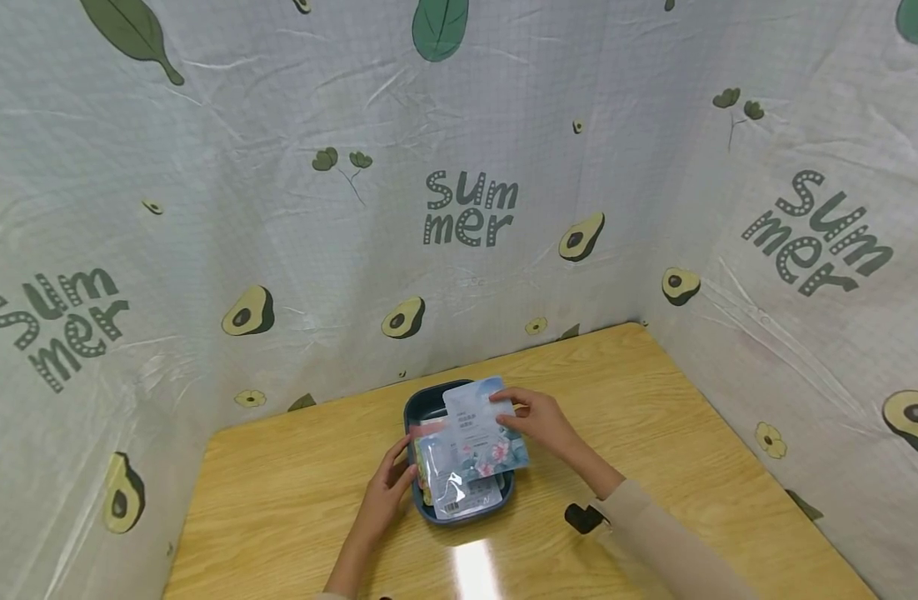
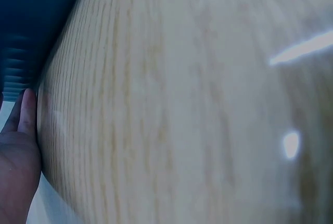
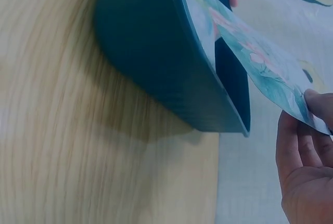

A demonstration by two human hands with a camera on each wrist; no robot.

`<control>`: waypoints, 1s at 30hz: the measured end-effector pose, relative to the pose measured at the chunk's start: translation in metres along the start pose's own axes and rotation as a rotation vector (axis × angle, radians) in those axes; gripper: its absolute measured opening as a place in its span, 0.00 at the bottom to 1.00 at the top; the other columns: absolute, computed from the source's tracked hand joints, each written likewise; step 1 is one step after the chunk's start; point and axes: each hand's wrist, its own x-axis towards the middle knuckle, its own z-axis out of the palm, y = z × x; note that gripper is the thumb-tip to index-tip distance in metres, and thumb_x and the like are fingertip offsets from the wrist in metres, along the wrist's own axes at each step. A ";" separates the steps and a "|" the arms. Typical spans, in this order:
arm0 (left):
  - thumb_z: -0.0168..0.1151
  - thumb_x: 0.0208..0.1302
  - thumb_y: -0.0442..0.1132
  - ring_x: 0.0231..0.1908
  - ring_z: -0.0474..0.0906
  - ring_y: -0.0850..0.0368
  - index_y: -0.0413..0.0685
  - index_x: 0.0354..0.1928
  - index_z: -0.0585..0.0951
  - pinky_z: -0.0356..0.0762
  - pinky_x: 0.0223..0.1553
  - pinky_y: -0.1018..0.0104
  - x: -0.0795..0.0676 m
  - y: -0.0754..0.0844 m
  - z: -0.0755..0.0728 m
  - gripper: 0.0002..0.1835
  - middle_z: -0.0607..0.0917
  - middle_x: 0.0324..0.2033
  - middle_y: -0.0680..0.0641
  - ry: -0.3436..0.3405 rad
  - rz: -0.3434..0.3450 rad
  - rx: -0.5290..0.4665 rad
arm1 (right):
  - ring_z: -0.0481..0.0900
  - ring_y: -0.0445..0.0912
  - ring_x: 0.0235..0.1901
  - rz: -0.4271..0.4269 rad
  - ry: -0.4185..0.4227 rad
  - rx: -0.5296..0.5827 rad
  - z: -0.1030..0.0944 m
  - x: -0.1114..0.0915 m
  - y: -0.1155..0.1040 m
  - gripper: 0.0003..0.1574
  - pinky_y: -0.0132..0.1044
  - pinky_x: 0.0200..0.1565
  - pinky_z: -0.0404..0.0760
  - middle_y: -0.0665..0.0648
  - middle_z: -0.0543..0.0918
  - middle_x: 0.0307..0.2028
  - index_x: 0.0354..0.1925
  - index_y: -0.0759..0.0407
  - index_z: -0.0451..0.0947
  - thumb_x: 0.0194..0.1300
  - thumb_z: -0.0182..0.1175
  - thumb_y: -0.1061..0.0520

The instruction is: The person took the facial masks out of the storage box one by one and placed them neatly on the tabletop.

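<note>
A dark blue plastic bin (image 1: 423,407) stands on the table, holding several flat packets. My right hand (image 1: 537,421) pinches the right edge of a pale blue sachet (image 1: 476,421) with pink flowers printed on it, thumb on one face and fingers on the other. In the right wrist view this sachet (image 3: 265,67) slants up out of the bin, over its rim. Below it in the head view lies a clear-wrapped packet (image 1: 466,498). My left hand (image 1: 386,492) is at the bin's left side; in the left wrist view, straight fingers (image 2: 27,112) lie against the wall.
The wooden table (image 1: 294,492) extends around the bin. Behind and beside it hangs a pale sheet (image 1: 324,250) printed with avocados and lettering. A small black device (image 1: 583,518) is at my right sleeve.
</note>
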 end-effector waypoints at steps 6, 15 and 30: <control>0.58 0.76 0.46 0.67 0.70 0.33 0.58 0.77 0.64 0.71 0.63 0.36 0.001 -0.001 0.001 0.30 0.63 0.76 0.38 -0.002 0.008 0.007 | 0.82 0.42 0.39 0.005 0.012 0.004 -0.010 0.000 0.003 0.20 0.32 0.40 0.84 0.56 0.82 0.61 0.56 0.48 0.85 0.66 0.70 0.58; 0.59 0.76 0.45 0.67 0.70 0.33 0.59 0.76 0.65 0.71 0.63 0.36 0.001 -0.002 0.000 0.30 0.63 0.76 0.40 -0.002 0.008 -0.002 | 0.84 0.45 0.42 0.001 0.053 0.008 -0.021 0.001 0.007 0.23 0.32 0.41 0.85 0.59 0.83 0.58 0.58 0.53 0.82 0.65 0.70 0.61; 0.59 0.76 0.44 0.68 0.70 0.34 0.57 0.76 0.65 0.71 0.64 0.37 0.001 0.000 -0.001 0.30 0.63 0.76 0.40 -0.004 -0.004 -0.024 | 0.87 0.51 0.43 0.156 0.097 0.137 -0.038 0.002 0.018 0.29 0.35 0.40 0.85 0.65 0.86 0.49 0.57 0.59 0.65 0.64 0.69 0.65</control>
